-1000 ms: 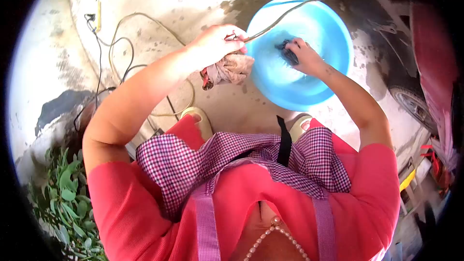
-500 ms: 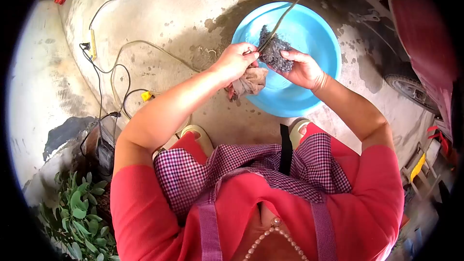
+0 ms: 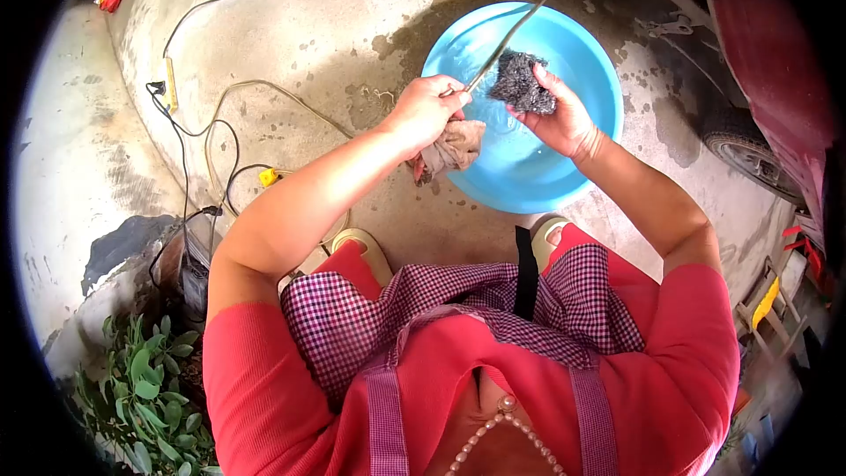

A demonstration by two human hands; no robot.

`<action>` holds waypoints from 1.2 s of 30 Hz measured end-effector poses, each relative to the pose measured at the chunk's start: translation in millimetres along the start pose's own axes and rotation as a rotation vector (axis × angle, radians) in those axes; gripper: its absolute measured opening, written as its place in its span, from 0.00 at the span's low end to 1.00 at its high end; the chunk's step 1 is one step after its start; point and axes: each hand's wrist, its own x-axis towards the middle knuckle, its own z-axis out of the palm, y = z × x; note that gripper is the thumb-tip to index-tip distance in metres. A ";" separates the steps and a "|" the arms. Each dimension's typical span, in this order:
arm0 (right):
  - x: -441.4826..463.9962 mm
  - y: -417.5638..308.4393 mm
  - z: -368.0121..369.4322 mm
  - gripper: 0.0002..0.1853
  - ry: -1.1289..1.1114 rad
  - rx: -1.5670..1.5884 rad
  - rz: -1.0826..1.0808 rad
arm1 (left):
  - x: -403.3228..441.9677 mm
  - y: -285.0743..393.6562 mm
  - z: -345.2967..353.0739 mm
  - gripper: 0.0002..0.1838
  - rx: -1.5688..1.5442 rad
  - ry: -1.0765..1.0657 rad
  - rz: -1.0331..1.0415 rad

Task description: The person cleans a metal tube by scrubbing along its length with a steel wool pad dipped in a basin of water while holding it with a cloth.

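Over the left side of the light-blue plastic basin (image 3: 511, 191), the left hand (image 3: 425, 113) is closed on a long thin strip (image 3: 507, 40) slanting across it; a crumpled brownish cloth (image 3: 456, 145) hangs beneath. Rightward, the right hand (image 3: 564, 123) curls thumb and fingers around a dark wire scourer (image 3: 522, 81). A firm left grip, with light, even right-hand pressure, would probably limit flexing.

Dark scouring pad (image 3: 525, 84) lifted from basin (image 3: 564, 159), shifted from behind thin strip (image 3: 493, 58) to just beside it.
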 end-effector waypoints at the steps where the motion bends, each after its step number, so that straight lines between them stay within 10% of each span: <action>1: -1.3 -2.3 -2.6 0.23 -0.003 0.006 0.012 | 0.3 -1.2 -0.9 0.09 -0.039 0.019 0.002; 15: 14.0 11.3 27.7 0.29 -0.259 -0.148 0.100 | -11.3 6.8 1.9 0.09 0.390 -0.084 0.125; 27: 44.7 -0.3 39.6 0.42 0.124 -0.398 -0.061 | -7.8 4.4 13.4 0.10 0.514 0.029 0.277; 31: 57.5 -24.1 56.9 0.08 0.157 -0.374 -0.071 | -7.0 31.8 6.7 0.10 0.583 0.144 0.343; 36: 96.6 -76.6 18.3 0.06 0.364 -0.269 -0.204 | -40.1 41.8 5.8 0.10 0.521 0.082 0.370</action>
